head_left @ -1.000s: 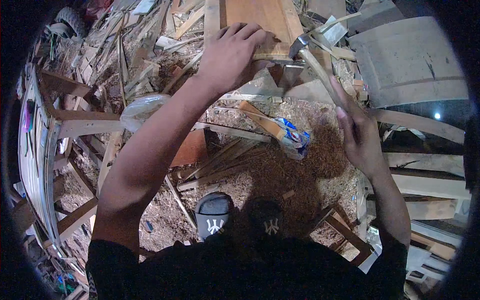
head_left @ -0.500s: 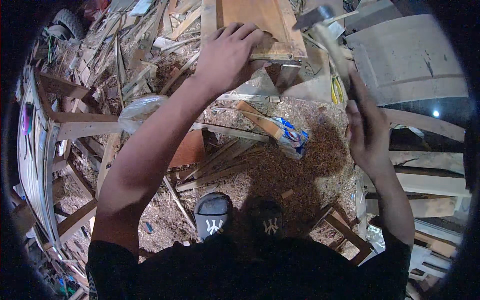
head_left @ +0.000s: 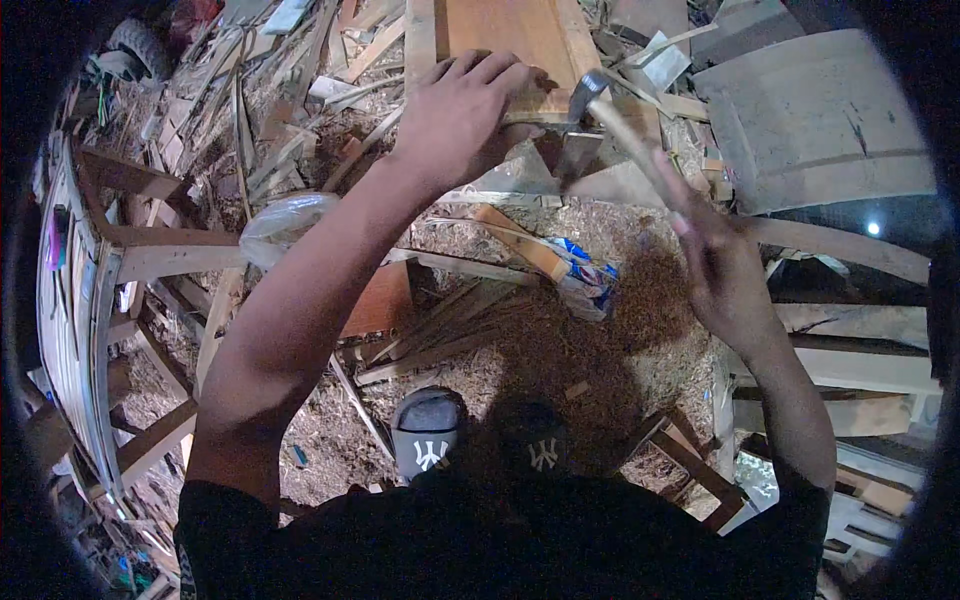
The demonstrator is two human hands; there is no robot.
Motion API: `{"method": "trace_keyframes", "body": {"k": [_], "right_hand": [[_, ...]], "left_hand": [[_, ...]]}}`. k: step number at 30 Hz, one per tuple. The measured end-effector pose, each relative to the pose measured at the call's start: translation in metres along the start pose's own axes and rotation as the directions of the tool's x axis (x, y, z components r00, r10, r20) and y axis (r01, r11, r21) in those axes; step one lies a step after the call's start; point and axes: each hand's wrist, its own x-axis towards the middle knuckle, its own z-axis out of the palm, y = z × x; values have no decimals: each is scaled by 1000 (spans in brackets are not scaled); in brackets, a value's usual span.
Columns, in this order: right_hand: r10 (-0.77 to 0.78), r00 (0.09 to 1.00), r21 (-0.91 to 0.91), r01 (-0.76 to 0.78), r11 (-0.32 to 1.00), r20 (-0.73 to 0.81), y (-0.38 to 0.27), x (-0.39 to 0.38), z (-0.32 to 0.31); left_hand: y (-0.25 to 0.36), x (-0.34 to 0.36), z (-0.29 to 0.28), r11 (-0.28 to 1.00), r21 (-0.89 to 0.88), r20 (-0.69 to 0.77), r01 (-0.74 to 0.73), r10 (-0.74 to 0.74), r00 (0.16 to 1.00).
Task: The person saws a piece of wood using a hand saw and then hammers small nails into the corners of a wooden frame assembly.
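Observation:
A framed wooden panel [head_left: 505, 32] lies at the top middle of the head view. My left hand [head_left: 452, 122] grips its near end, with the fingers bent over the top face and the thumb side low at the edge. In my right hand [head_left: 725, 260] is a hammer [head_left: 632, 140], held by its pale wooden handle. The dark hammer head is at the panel's near right corner; whether it touches the wood I cannot tell. Under that corner stands a wooden block [head_left: 578, 155].
Sawdust and offcuts cover the floor around my slippers [head_left: 425, 440]. A blue and white plastic packet [head_left: 588, 280] lies by an orange-brown wood strip [head_left: 520, 240]. At the left stands a wooden frame [head_left: 180, 258]; a curved grey panel [head_left: 820, 120] is at the right.
The hammer has come left and down, so its head is now at the panel's corner. My right hand has tilted left with it. My left hand stays on the panel.

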Motion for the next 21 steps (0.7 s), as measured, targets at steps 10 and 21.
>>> {"method": "trace_keyframes", "body": {"k": [10,21], "right_hand": [[126,991,-25,-125,992,46,3,-2,-5],[73,997,51,-75,996,41,0,3,-5]], "left_hand": [[1,0,2,1000,-22,9,-4,4,1000],[2,1,-1,999,-39,27,11,-10,1000]]}}
